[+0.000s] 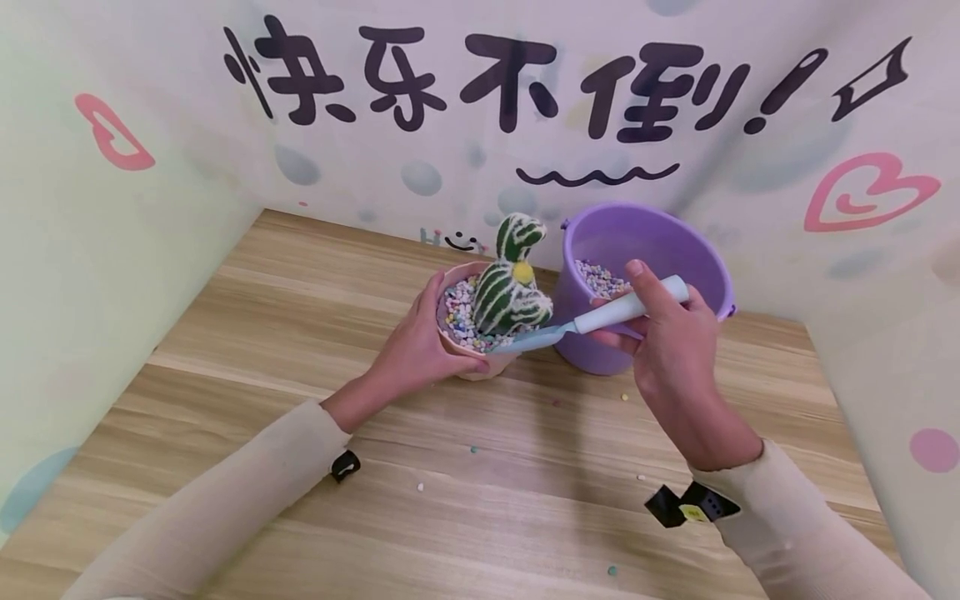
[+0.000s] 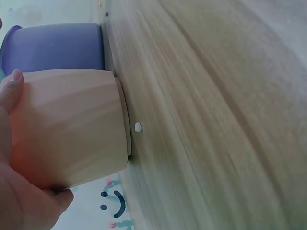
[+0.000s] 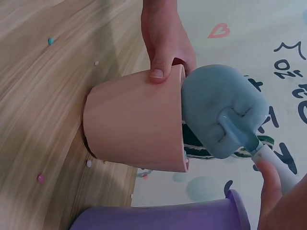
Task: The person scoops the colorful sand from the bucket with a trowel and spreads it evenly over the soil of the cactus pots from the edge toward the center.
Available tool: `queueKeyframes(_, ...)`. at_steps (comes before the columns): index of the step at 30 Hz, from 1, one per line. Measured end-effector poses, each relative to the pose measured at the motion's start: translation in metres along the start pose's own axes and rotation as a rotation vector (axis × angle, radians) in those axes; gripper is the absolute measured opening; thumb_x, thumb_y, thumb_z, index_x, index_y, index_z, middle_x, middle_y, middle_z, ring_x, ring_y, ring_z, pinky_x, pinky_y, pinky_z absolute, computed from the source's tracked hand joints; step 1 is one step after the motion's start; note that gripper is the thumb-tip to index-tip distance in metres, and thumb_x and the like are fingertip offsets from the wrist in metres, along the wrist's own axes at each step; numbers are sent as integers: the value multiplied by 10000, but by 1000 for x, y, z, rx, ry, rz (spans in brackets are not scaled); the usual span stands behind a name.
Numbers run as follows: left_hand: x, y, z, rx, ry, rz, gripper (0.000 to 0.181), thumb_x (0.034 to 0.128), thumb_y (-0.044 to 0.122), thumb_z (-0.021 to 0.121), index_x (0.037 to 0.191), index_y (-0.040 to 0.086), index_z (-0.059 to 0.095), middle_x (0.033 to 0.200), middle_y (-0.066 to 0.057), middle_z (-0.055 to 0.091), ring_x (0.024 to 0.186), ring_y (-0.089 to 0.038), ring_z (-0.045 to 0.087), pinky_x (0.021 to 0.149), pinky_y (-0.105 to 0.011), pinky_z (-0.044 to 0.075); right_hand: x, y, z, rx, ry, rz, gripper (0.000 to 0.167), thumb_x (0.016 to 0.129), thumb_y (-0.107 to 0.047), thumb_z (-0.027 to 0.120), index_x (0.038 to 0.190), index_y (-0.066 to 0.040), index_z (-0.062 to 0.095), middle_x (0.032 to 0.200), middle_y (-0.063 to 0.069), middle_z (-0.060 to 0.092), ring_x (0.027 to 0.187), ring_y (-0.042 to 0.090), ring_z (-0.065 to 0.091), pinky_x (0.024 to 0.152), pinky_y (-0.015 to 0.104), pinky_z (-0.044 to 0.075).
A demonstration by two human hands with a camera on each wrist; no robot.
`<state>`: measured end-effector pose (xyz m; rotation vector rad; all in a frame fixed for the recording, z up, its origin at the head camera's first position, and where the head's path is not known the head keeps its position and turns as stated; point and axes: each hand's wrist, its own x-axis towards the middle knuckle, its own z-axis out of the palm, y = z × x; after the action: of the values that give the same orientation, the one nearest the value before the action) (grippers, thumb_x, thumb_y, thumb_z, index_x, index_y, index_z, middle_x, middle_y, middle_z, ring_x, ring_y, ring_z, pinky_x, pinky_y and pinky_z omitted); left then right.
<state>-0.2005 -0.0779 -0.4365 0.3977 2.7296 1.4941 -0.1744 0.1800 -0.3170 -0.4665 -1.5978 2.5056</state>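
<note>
One peach pot (image 3: 134,122), one striped cactus (image 1: 495,304), one purple bucket (image 1: 592,354) and one pale-blue scoop (image 1: 603,317) are counted, with two hands at work. Six loose pebbles (image 1: 473,449) can be made out on the wooden table (image 1: 262,333) in the head view, and two pink hearts (image 1: 870,193) are seen on the wall sheet (image 1: 360,179).

By the head view alone, the small multicoloured pebbles (image 1: 459,310) inside the pot are shown around the cactus's base, as is the mix lying in the bucket. By the right wrist view, the underside of the scoop's blade is revealed, overlapping the pot's mouth. In the left wrist view, the pot's outer wall and its foot on the table are displayed, while the cactus is hidden.

The pot is gripped at its nine-to-seven o'clock side by the left hand (image 1: 408,342), the thumb being pressed near the rim. The scoop's handle is grasped by the right hand (image 1: 675,342), at three o'clock from the pot. The blade is held at the rim's five o'clock; whether the rim is touched cannot be told. The bucket is stood at two o'clock, just beside the pot.
</note>
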Motion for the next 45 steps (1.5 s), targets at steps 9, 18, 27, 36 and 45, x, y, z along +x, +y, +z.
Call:
queueKeyframes(9,-1,-2,1,23,25,22,1315,594,478,911,1556,156,74,1546,-123,278,1360,-299,375,1084,-495,378,4,4,0,-3,34,-6,440,774,-238,829,990,-62,488,691,114,714,656,285,723,488,413,561)
queueKeyframes(18,-2,-2,4,35,42,22,1324,585,507,905,1556,151,78,1555,-139,273,1372,-303,365,1084,-494,377,7,4,-3,25,4,-7,429,786,-225,824,992,-51,490,688,136,711,632,281,719,482,409,557)
queueKeyframes(27,2,-3,2,-41,21,118,1209,592,424,926,1512,200,174,1500,-52,324,1340,-209,367,1088,-446,374,7,-6,-9,24,-13,19,461,766,-224,841,1010,-42,494,733,135,714,675,289,725,542,408,579)
queueKeyframes(36,29,-6,-30,-77,-253,200,1211,568,466,925,1480,181,179,1521,42,352,1357,-171,360,1117,-423,344,6,-27,-19,43,-56,16,390,794,-193,816,1013,-22,543,750,156,707,724,302,730,608,438,583)
queueKeyframes(45,45,-4,-40,-122,-391,292,1259,573,330,951,1516,306,117,1584,22,261,1433,-203,268,1157,-437,280,9,-36,-29,62,-78,24,354,833,-173,778,1054,-13,552,763,173,695,752,322,728,595,444,586)
